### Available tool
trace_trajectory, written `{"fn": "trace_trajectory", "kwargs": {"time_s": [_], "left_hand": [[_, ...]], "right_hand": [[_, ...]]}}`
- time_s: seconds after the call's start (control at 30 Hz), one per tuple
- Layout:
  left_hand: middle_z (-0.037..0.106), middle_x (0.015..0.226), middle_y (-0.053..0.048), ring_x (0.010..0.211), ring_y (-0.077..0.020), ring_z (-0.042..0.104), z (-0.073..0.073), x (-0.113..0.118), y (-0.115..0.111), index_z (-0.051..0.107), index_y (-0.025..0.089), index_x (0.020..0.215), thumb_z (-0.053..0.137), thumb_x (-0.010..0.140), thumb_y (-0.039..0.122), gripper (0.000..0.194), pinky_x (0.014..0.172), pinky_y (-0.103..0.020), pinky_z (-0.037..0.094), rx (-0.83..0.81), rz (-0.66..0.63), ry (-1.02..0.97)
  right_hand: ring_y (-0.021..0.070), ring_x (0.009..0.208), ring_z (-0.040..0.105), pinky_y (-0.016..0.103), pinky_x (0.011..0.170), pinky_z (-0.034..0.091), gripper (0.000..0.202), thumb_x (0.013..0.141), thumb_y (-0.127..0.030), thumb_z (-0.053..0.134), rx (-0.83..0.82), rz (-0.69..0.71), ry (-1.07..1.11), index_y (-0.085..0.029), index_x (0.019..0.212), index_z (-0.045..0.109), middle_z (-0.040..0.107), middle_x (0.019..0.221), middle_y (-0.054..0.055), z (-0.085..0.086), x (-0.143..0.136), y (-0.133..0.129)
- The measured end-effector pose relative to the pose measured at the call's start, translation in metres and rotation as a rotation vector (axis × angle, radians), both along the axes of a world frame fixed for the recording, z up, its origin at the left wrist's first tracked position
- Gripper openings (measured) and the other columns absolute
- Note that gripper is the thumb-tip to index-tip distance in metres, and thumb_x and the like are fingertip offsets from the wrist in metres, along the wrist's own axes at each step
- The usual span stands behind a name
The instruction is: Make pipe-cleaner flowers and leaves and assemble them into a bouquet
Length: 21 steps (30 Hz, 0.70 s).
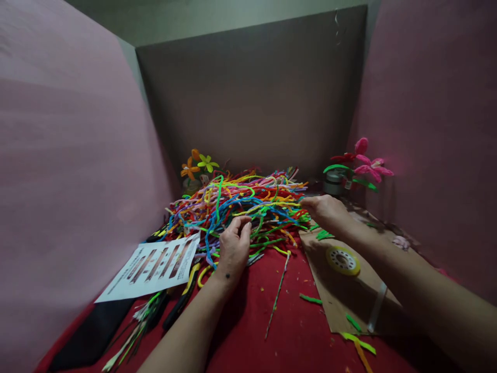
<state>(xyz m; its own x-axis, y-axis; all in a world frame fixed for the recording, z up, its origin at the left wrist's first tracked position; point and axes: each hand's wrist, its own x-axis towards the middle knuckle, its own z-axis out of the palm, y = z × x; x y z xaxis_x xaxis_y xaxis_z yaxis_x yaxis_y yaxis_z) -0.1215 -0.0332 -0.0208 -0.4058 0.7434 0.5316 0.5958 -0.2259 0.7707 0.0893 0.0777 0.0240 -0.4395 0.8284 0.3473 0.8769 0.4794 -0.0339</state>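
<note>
A big tangled heap of multicoloured pipe cleaners point(252, 194) lies in front of me. My right hand point(328, 211) is at the heap's right edge, thumb and fingertips pinched on the end of a yellow pipe cleaner point(281, 205) that stretches left across the pile. At the near side of the heap, my left hand point(235, 243) has its fingers curled in, thumb close to the index finger. Whatever is between those fingertips, if anything, is too hidden to make out. Beside the left hand, a blue pipe cleaner point(208, 246) loops down.
A printed sheet point(155, 267) lies left, over yellow-and-black handled tools point(186, 292) and a dark flat object point(91, 334). Right, a cardboard piece point(326, 303) bears a yellow tape roll point(342, 260). Pipe-cleaner flowers point(373, 167) stand at the back. Green scraps point(310, 299) dot the red cloth point(248, 331).
</note>
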Motion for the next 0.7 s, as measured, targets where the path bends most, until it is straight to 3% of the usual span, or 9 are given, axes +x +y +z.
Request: {"fn": "trace_trajectory", "kwargs": {"time_s": [0.17,0.3,0.37,0.5,0.6,0.7], "left_hand": [[0.061,0.07,0.0,0.057,-0.011,0.055,0.004,0.0,-0.003,0.061,0.017,0.09,0.048,0.08,0.028,0.02,0.054,-0.021,0.044,0.011,0.012,0.002],[0.061,0.074,-0.002,0.065,-0.0134,0.057,0.008,-0.005,-0.003,0.06,0.017,0.09,0.047,0.081,0.028,0.019,0.063,-0.025,0.047,0.023,0.042,0.014],[0.061,0.082,-0.004,0.074,-0.0149,0.058,0.008,-0.008,-0.002,0.058,0.017,0.094,0.047,0.081,0.025,0.018,0.071,-0.028,0.047,0.069,0.051,0.114],[0.053,0.104,-0.009,0.099,-0.0193,0.049,0.006,-0.004,-0.002,0.054,0.019,0.113,0.05,0.079,0.019,0.034,0.089,-0.034,0.041,0.107,-0.02,0.533],[0.044,0.12,-0.011,0.111,-0.024,0.039,0.01,0.009,0.001,0.048,0.022,0.123,0.053,0.077,0.018,0.047,0.095,-0.039,0.035,0.03,-0.081,0.781],[0.037,0.131,-0.01,0.117,-0.027,0.034,0.016,0.029,0.012,0.048,0.027,0.124,0.056,0.076,0.023,0.049,0.097,-0.043,0.031,-0.04,-0.144,0.938]], "right_hand": [[0.0192,0.071,0.061,0.024,0.053,0.031,0.03,0.083,-0.025,0.037,0.02,0.055,-0.114,-0.024,0.086,0.067,0.066,0.08,0.007,-0.004,-0.014,-0.01],[0.0201,0.075,0.061,0.024,0.056,0.036,0.028,0.084,-0.029,0.04,-0.041,0.125,-0.096,-0.022,0.087,0.067,0.065,0.084,0.008,-0.019,-0.023,-0.017],[0.019,0.079,0.061,0.024,0.061,0.039,0.025,0.082,-0.029,0.045,-0.116,0.191,-0.009,-0.022,0.09,0.067,0.066,0.088,0.008,-0.023,-0.023,-0.016],[0.0155,0.077,0.061,0.021,0.066,0.041,0.027,0.08,-0.032,0.05,-0.293,0.347,0.303,-0.017,0.094,0.068,0.068,0.086,0.005,-0.015,-0.007,0.003],[0.0143,0.067,0.059,0.021,0.057,0.04,0.036,0.085,-0.035,0.04,-0.276,0.174,0.425,-0.014,0.09,0.069,0.068,0.075,0.004,-0.005,0.011,0.023],[0.0141,0.068,0.06,0.02,0.057,0.039,0.026,0.078,-0.027,0.05,-0.287,0.02,0.305,-0.015,0.088,0.07,0.068,0.074,0.005,-0.003,0.023,0.037]]}}
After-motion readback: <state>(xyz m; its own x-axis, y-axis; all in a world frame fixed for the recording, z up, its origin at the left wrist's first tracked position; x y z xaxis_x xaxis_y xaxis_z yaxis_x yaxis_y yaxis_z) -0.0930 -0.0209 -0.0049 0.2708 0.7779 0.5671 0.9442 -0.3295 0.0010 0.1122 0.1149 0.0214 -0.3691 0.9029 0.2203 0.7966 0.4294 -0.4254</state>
